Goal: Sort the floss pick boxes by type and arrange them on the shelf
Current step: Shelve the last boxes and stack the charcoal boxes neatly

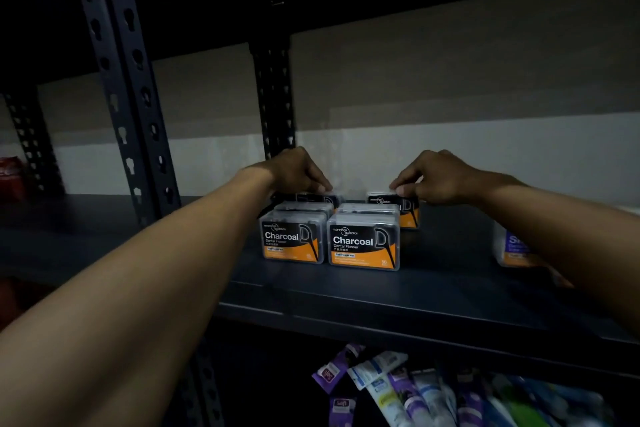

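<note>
1. Shelf (450, 288) of dark metal spans the view, and the floss boxes stand on its board at mid-frame, towards the back.
2. Wall (450, 80), pale and in two tones, runs behind the shelf.
3. Posts with keyhole slots rise at the front left (138, 135) and at the back (273, 97), just above the left hand.
4. Tubes (415, 388) in purple, white, blue and green packs lie heaped on the level below.
5. Left hand (298, 172) reaches in palm down, its fingers curled together over the top of the back-left box (311, 198), which is mostly hidden under them.
6. Right hand (436, 178) reaches in beside it, thumb and fingertips pinching the top edge of the back-right box (407, 211), which stands upright.
7. Front boxes (292, 241) (363, 244), clear cases with black-and-orange "Charcoal Dental Flosser" labels, stand upright side by side, nearly touching.
8. Middle boxes (304, 208) (369, 208) sit directly behind the front pair; only their clear tops show.
9. Purple box (512, 246), white with an orange band, stands well apart to the right, partly hidden by the right forearm.
10. Red item (12, 173) sits at the far left edge, too dim to identify.
</note>
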